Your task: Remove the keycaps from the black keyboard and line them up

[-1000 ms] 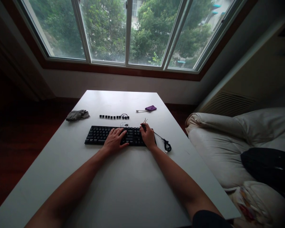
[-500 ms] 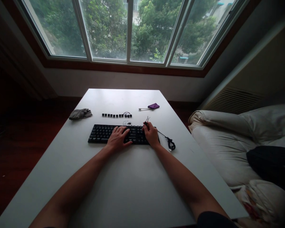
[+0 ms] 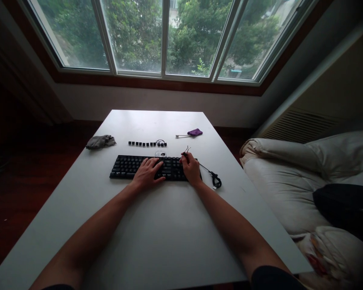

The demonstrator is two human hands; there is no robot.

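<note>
Flatly, the left hand spreads over a long, blocky-keyed black keyboard.

The bare left forearm and the bare right forearm extend forward and converge toward the hands. The left hand is positioned palm down, fingers extended and slightly spread, thumb set apart and directed rightward. The right hand is curled, fingertips drawn together at the front in a pinch grip. The hands are held apart, at similar reach
</note>
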